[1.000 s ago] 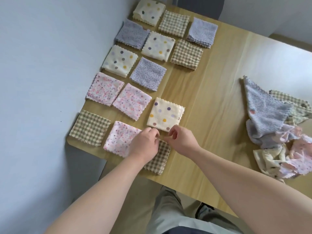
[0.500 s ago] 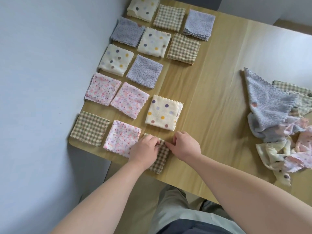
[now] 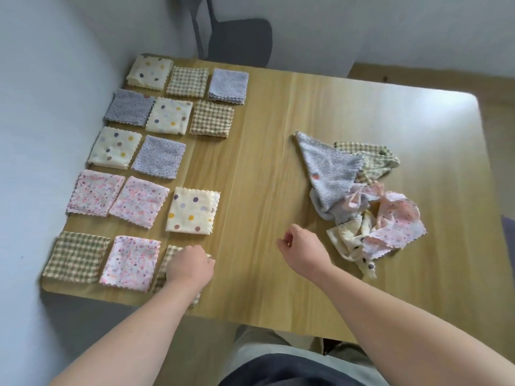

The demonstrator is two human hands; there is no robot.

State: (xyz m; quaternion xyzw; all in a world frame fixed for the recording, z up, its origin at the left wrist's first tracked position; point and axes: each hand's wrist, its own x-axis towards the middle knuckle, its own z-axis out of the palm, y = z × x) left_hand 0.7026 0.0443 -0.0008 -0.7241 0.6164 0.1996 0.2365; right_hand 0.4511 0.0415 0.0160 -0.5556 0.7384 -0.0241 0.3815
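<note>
One checked cloth (image 3: 169, 255), long axis front-to-back, under left hand (image 3: 191, 267), grip unclear; right hand (image 3: 302, 250) loosely curled, empty.

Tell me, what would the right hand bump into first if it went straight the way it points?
Probably the nearest cream dotted cloth. The right hand points forward and left across bare table, and that folded square lies first in line, though the hand's height is hard to judge.
</note>
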